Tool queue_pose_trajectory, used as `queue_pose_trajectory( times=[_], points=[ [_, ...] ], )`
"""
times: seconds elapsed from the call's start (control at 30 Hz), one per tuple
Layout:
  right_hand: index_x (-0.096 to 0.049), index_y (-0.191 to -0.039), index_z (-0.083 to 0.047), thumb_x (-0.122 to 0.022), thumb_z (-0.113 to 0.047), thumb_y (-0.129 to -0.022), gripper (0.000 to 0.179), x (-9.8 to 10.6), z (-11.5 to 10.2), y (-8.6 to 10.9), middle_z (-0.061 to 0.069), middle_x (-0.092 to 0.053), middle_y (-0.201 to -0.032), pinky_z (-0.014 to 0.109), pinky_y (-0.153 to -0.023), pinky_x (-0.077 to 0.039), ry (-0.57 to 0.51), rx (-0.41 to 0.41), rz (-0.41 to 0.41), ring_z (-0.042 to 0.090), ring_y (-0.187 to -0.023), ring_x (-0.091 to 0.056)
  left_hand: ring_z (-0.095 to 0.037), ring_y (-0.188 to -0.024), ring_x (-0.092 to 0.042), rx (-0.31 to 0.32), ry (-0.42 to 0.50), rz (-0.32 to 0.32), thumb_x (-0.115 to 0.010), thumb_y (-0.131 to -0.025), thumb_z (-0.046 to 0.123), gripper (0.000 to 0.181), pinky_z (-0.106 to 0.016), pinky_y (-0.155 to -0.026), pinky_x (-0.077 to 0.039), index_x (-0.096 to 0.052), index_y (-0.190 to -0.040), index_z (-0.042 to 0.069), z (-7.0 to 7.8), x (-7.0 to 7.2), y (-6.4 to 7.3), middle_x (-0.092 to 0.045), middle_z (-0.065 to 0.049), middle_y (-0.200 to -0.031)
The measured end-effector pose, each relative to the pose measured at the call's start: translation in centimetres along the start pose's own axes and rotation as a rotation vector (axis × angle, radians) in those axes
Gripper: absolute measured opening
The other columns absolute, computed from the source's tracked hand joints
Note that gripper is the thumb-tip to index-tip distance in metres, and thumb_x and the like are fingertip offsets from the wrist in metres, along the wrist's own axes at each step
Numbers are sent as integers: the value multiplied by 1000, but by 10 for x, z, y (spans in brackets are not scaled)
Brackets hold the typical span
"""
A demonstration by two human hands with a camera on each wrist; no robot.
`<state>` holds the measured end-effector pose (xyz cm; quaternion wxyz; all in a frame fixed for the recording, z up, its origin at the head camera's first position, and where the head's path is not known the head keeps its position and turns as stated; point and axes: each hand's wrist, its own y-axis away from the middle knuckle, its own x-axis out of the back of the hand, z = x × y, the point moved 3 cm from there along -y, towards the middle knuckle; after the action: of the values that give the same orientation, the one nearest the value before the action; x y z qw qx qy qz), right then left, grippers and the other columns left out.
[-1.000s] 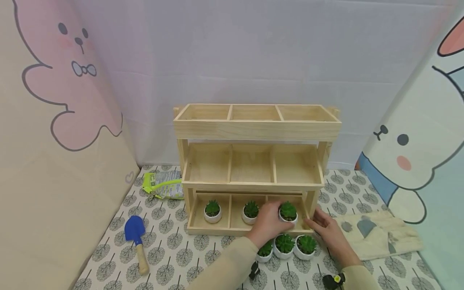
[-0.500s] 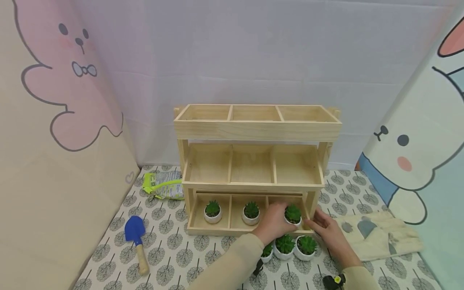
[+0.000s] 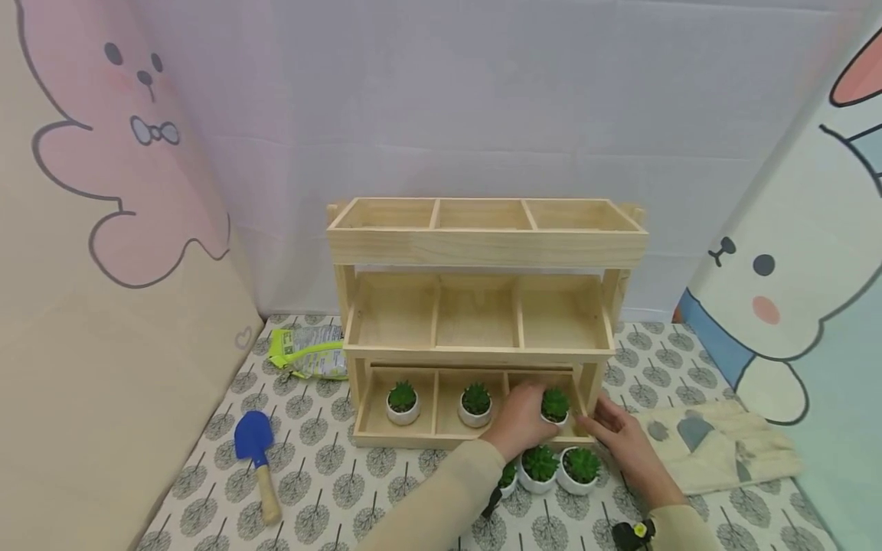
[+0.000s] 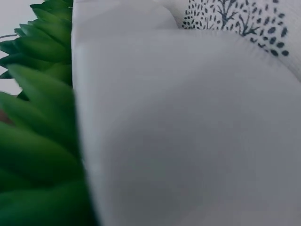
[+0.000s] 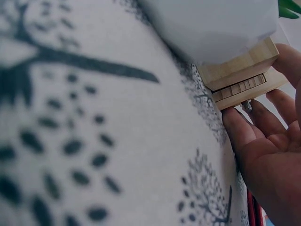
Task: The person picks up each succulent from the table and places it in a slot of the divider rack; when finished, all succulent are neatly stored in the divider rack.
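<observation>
My left hand (image 3: 521,419) holds a small succulent in a white pot (image 3: 555,406) in the right compartment of the bottom tier of a wooden plant shelf (image 3: 482,440). Fingers partly hide that pot. My right hand (image 3: 630,451) grips the bottom tier's right end, thumb over the front side; in the right wrist view its fingers (image 5: 240,127) lie against the wood. Similar succulents stand in the left compartment (image 3: 403,402) and the middle one (image 3: 475,405). Several more potted succulents (image 3: 538,467) sit on the cloth before the shelf; one white pot (image 4: 188,132) fills the left wrist view.
A blue toy shovel (image 3: 255,440) with a wooden handle lies at the left. Behind it rests a green and grey bag (image 3: 310,352), partly behind the shelf. Pale patterned gloves (image 3: 717,448) lie at the right. Above are the shelf's middle tier (image 3: 480,310) and top tier (image 3: 482,246).
My left hand has shifted slightly right with the potted succulent, further into the right compartment, and the pot now sits a little lower. My right hand has stayed at the shelf's end.
</observation>
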<state>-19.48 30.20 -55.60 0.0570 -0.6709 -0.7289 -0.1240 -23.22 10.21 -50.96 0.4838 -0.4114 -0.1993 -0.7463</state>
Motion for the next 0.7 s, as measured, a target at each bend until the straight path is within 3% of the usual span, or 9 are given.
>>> queue_pose_trajectory(
  times=[0.17, 0.4, 0.7],
  points=[
    [-22, -167, -16, -67, -31, -104, 79, -1, 1, 0, 19, -31, -165, 11, -97, -44, 1, 13, 0, 37, -147, -34, -16, -108, -64, -4, 1, 6, -91, -79, 22, 54, -26, -93, -54, -68, -126, 7, 0, 1, 0, -67, -4, -116],
    [-21, -167, -15, -66, -30, -105, 78, -1, 0, 1, 21, -32, -164, 11, -97, -44, 7, 19, 4, 38, -147, -35, -18, -108, -65, 4, -29, 33, -92, -76, 20, 56, -26, -94, -54, -67, -124, 5, 1, 2, 0, -68, -5, -114],
    [-21, -167, -16, -65, -28, -106, 76, -2, -1, 2, 20, -32, -165, 13, -97, -45, -16, 18, -13, 38, -147, -35, -19, -115, -64, 64, -34, 11, -91, -80, 23, 64, -28, -98, -53, -62, -134, 4, 2, -1, -2, -66, -7, -123]
  ],
)
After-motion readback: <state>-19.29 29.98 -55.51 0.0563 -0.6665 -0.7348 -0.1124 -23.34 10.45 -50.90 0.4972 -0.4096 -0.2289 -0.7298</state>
